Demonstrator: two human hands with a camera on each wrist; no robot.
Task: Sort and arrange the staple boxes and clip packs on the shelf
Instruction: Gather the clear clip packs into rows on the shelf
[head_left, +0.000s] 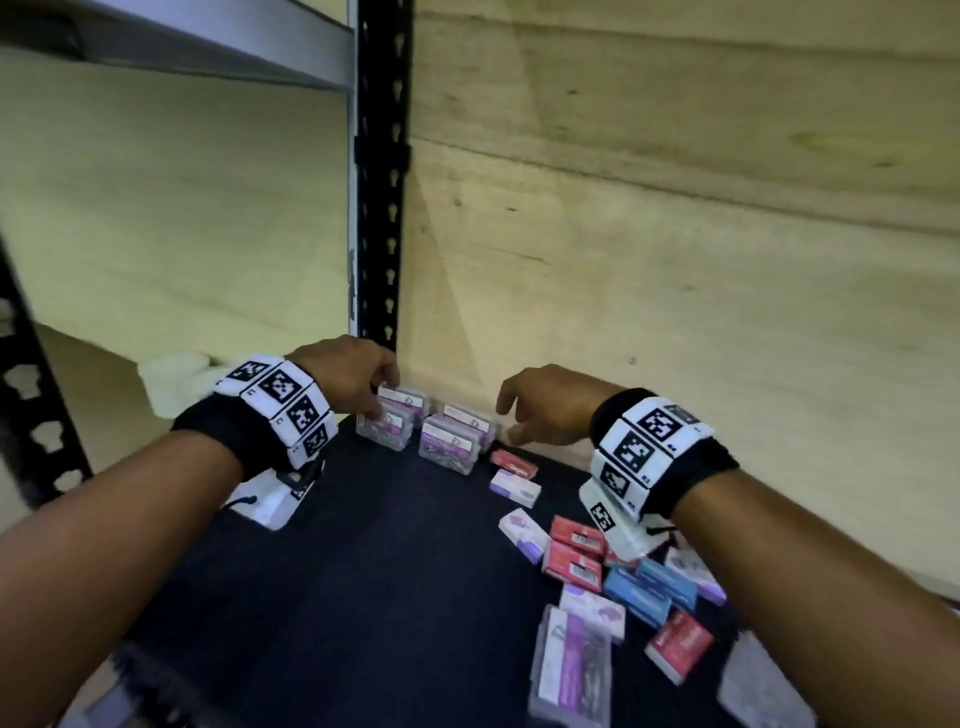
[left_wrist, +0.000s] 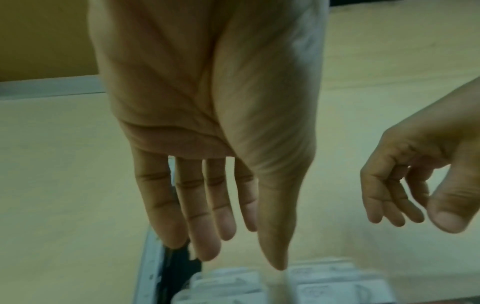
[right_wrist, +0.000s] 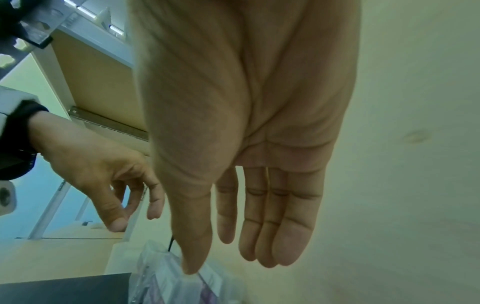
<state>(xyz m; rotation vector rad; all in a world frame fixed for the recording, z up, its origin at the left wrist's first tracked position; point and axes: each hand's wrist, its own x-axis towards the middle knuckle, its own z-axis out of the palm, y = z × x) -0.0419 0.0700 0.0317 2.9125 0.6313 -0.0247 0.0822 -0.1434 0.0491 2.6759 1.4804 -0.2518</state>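
Left hand: fingers straight and relaxed in the wrist view, holding nothing. In the head view the fingertips sit right at the back-left clip packs; contact or just above, can't tell.

Right hand: fingers straight, loosely spread, holding nothing. It hovers just right of the second clip-pack pair, apart from it, thumb pointing down toward the packs in the wrist view.

Both hands are near each other at the back of the shelf, which has a dark surface. The four clear clip packs stand in two pairs between and under the hands, against the plywood back wall.

Nearer than the right hand: a red staple box and a white-purple box, lying apart. Under and behind the right wrist: a loose pile of red boxes, blue boxes and white-purple boxes, touching or overlapping at mixed angles. One more clear clip pack lies flat at the near end of that pile.

Beyond the left hand: black slotted upright post. Both wrists carry black bands with tag markers.
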